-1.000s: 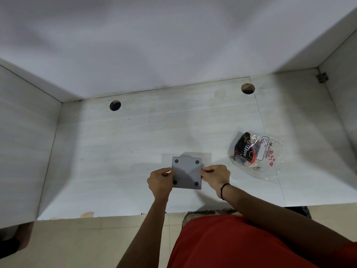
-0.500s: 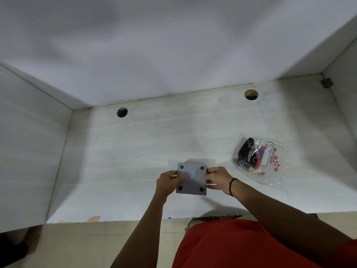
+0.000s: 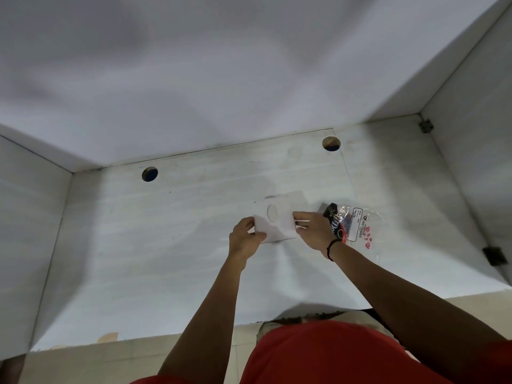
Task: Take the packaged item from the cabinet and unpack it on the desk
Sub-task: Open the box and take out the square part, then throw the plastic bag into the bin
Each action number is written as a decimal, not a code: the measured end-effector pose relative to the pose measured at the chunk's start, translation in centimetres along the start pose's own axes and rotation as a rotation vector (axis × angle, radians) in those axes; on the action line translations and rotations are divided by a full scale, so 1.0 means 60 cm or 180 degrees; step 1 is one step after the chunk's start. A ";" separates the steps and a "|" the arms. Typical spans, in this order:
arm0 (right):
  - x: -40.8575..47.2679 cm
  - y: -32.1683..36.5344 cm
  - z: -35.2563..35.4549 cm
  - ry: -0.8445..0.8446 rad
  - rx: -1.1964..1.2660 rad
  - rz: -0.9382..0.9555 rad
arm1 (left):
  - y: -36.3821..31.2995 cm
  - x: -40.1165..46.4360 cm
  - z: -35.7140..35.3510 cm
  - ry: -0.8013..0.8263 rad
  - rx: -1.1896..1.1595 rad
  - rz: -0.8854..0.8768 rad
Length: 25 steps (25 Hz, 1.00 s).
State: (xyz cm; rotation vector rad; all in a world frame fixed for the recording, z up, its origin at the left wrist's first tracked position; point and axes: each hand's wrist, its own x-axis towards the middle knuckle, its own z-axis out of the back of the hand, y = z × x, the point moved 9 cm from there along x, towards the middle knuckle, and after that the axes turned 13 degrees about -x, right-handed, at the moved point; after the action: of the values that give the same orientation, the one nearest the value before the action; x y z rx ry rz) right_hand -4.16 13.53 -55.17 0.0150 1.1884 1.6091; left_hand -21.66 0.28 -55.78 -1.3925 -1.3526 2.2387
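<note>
- Desk (image 3: 138, 259) surface, pale with a faint wood grain, runs from the left side panel to the right one; it has 2 round cable holes near its back edge, the left hole (image 3: 150, 174) well to the left of your hands.
- Your left hand (image 3: 245, 239) is curled closed on the left edge of the white square item (image 3: 274, 221), thumb on top and fingers tucked under it.
- That item is a flat, pale square plate with an oval mark near its middle; you hold it between both hands above the middle of the desk, tilted and motion-blurred, so you cannot tell finer detail on it.
- Your right hand (image 3: 314, 231) pinches the item's right edge, fingers closed over it; a dark band (image 3: 331, 249) circles that wrist.
- Just beyond your right hand, the clear plastic bag (image 3: 357, 225) lies flat on the desk, apart from the item, with a black and red printed insert and a white label inside.
- Farther back, the right hole (image 3: 331, 143) sits near the rear wall.
- On the right side panel, 2 small dark hinge fittings show, 1 high (image 3: 425, 126) and 1 lower (image 3: 493, 254).
- Your red shirt (image 3: 332, 356) fills the bottom of the view.
</note>
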 end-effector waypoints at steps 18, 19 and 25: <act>-0.071 -0.293 0.193 -0.0890 0.0038 -0.2184 | -0.008 -0.046 -0.304 0.0699 0.1328 -0.0675; -0.071 -0.309 0.176 -0.0600 0.0629 -0.2313 | 0.000 -0.033 -0.317 0.0667 0.1362 -0.0587; -0.082 -0.353 0.189 -0.0250 0.0903 -0.2149 | 0.072 -0.019 -0.342 0.0535 0.0376 0.0580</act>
State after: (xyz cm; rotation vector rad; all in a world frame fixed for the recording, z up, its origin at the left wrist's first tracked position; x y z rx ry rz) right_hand 19.47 15.70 -61.35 -0.1274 1.1858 0.8400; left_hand -3.70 9.52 -61.42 -1.6777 -1.0615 2.2093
